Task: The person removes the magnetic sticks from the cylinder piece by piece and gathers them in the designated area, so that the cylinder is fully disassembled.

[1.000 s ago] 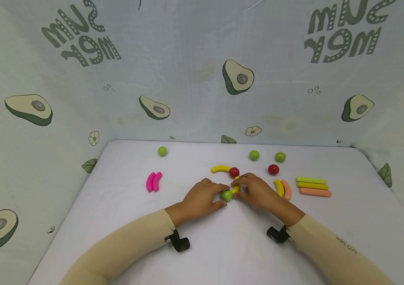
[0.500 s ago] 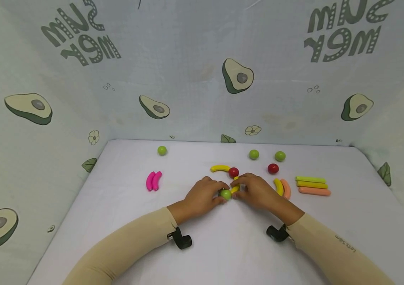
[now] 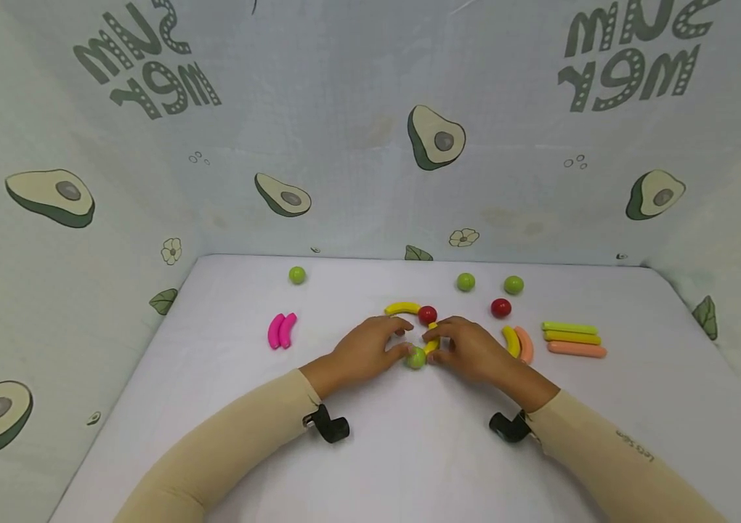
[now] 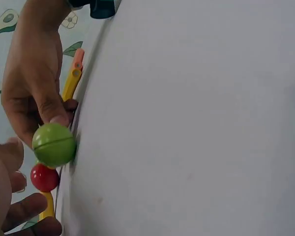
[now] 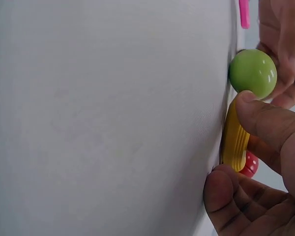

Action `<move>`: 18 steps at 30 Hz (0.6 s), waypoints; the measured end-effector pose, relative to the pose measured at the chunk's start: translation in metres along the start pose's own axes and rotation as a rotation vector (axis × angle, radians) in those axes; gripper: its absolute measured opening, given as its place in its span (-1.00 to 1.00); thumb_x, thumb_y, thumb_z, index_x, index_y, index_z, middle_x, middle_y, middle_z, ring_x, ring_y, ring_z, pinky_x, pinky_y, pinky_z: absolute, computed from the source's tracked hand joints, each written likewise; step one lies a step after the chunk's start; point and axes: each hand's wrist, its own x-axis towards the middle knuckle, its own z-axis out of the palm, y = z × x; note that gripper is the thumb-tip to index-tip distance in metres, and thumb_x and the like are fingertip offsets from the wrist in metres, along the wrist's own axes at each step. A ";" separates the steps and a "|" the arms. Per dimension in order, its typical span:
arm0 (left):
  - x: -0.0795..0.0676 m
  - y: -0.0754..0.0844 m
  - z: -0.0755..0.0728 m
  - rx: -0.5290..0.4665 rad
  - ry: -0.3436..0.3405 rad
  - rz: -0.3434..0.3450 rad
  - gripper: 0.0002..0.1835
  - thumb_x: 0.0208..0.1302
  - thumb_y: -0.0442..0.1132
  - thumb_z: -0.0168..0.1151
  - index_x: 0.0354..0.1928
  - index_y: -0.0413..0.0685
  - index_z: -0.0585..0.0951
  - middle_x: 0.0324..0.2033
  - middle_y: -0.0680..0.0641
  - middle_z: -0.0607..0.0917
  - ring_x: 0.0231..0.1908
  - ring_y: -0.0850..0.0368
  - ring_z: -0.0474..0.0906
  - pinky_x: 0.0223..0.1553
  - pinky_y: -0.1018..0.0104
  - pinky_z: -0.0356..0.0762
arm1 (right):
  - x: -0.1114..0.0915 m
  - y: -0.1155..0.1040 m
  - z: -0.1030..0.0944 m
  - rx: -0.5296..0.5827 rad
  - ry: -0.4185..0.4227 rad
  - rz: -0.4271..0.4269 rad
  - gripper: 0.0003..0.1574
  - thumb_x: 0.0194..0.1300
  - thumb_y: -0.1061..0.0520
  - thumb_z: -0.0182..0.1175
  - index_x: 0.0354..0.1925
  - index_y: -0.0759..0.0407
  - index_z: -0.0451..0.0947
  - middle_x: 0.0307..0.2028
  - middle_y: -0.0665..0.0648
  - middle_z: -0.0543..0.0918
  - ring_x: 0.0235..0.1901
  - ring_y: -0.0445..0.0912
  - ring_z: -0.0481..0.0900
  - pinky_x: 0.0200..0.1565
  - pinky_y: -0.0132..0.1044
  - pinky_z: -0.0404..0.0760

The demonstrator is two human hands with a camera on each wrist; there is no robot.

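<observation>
A green ball [image 3: 415, 358] with a seam line rests on the white table, touching the lower end of a yellow curved rod [image 3: 432, 341]. My right hand [image 3: 468, 351] pinches that rod between thumb and fingers; the rod's ridged side [image 5: 234, 140] shows in the right wrist view. Just left of the ball is my left hand [image 3: 364, 351], its fingers spread and its thumb tip close by the ball. A red ball [image 3: 427, 314] sits at the rod's upper end. From it another yellow curved rod [image 3: 402, 308] reaches to the left.
Two pink curved rods [image 3: 282, 331] lie at the left. A green ball [image 3: 297, 274] is at the back left. Two more green balls [image 3: 466, 282] and a red ball [image 3: 501, 308] stand back right. Curved rods [image 3: 524, 345] and straight rods [image 3: 572, 338] lie to the right.
My left hand has let go of the green ball, its fingers opening and drawing back to the left. My right hand stays at the yellow curved rod.
</observation>
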 end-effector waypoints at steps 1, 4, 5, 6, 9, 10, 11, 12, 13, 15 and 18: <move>0.002 -0.003 -0.002 0.005 0.025 -0.017 -0.55 0.47 0.04 0.26 0.29 0.06 0.58 0.09 0.04 0.67 0.15 0.09 0.54 0.21 0.19 0.49 | 0.000 0.000 0.000 0.006 -0.004 0.002 -0.58 0.23 0.08 0.50 0.07 0.02 0.73 0.11 0.19 0.64 0.18 0.18 0.54 0.22 0.11 0.51; 0.009 -0.013 -0.007 0.093 0.096 -0.035 -0.58 0.48 -0.02 0.26 0.30 0.08 0.60 0.18 -0.01 0.63 0.18 0.02 0.54 0.23 0.14 0.49 | 0.000 0.001 0.000 0.020 -0.019 0.006 -0.58 0.25 0.08 0.49 0.08 0.02 0.73 0.18 0.23 0.61 0.24 0.21 0.50 0.26 0.14 0.46; 0.011 -0.016 -0.008 0.125 0.107 -0.031 -0.59 0.48 -0.05 0.27 0.30 0.10 0.61 0.20 -0.02 0.62 0.19 0.00 0.54 0.24 0.14 0.48 | 0.000 0.001 -0.001 0.021 -0.023 0.005 -0.58 0.25 0.07 0.49 0.08 0.02 0.73 0.20 0.24 0.61 0.26 0.23 0.49 0.27 0.15 0.45; 0.014 -0.019 -0.008 0.154 0.110 -0.019 -0.59 0.47 -0.07 0.28 0.31 0.12 0.61 0.21 -0.03 0.62 0.18 -0.02 0.54 0.23 0.13 0.49 | 0.000 0.002 0.000 0.024 -0.026 0.003 -0.58 0.25 0.07 0.49 0.08 0.02 0.73 0.21 0.25 0.60 0.26 0.23 0.49 0.28 0.16 0.44; 0.018 -0.026 -0.009 0.229 0.087 0.041 -0.57 0.47 -0.12 0.28 0.34 0.15 0.60 0.21 -0.02 0.64 0.15 -0.04 0.54 0.19 0.12 0.50 | 0.001 0.003 0.000 0.028 -0.029 -0.009 -0.58 0.25 0.07 0.49 0.08 0.02 0.73 0.22 0.26 0.60 0.27 0.24 0.48 0.28 0.17 0.43; 0.020 -0.027 -0.008 0.244 0.076 0.060 -0.57 0.48 -0.13 0.27 0.35 0.16 0.59 0.20 -0.01 0.64 0.14 -0.04 0.54 0.18 0.13 0.50 | 0.001 0.003 0.000 0.027 -0.027 -0.015 -0.58 0.25 0.06 0.49 0.08 0.02 0.73 0.22 0.26 0.60 0.27 0.24 0.48 0.28 0.17 0.43; 0.021 -0.028 -0.008 0.262 0.072 0.076 -0.56 0.49 -0.14 0.26 0.36 0.15 0.59 0.19 0.00 0.65 0.13 -0.03 0.54 0.16 0.14 0.51 | 0.001 0.003 0.000 0.028 -0.025 -0.019 -0.58 0.24 0.06 0.49 0.08 0.02 0.73 0.22 0.26 0.60 0.27 0.24 0.48 0.28 0.17 0.43; 0.022 -0.029 -0.008 0.277 0.067 0.087 -0.56 0.49 -0.14 0.25 0.37 0.15 0.58 0.18 0.00 0.66 0.11 -0.03 0.54 0.15 0.14 0.52 | 0.001 0.003 0.000 0.026 -0.025 -0.023 -0.58 0.24 0.06 0.49 0.08 0.02 0.73 0.21 0.25 0.60 0.27 0.23 0.49 0.28 0.16 0.44; 0.023 -0.029 -0.008 0.287 0.064 0.091 -0.56 0.49 -0.14 0.25 0.37 0.15 0.57 0.17 0.01 0.66 0.10 -0.02 0.54 0.13 0.15 0.52 | 0.001 0.003 -0.001 0.024 -0.026 -0.027 -0.57 0.24 0.06 0.50 0.08 0.03 0.73 0.20 0.24 0.61 0.26 0.22 0.50 0.27 0.16 0.45; 0.025 -0.028 -0.008 0.299 0.060 0.088 -0.55 0.50 -0.14 0.24 0.38 0.16 0.56 0.14 0.01 0.67 0.08 -0.01 0.54 0.13 0.17 0.52 | 0.001 0.003 -0.003 0.021 -0.036 -0.025 -0.51 0.23 0.06 0.50 0.13 0.06 0.69 0.14 0.20 0.64 0.15 0.18 0.56 0.21 0.11 0.52; 0.026 -0.027 -0.010 0.308 0.041 0.084 -0.51 0.50 -0.15 0.24 0.42 0.19 0.52 0.12 0.01 0.67 0.08 0.01 0.54 0.13 0.20 0.52 | 0.001 0.001 -0.006 0.032 -0.067 -0.007 -0.28 0.23 0.06 0.51 0.31 0.10 0.50 -0.04 0.17 0.65 -0.14 0.06 0.60 -0.05 -0.05 0.65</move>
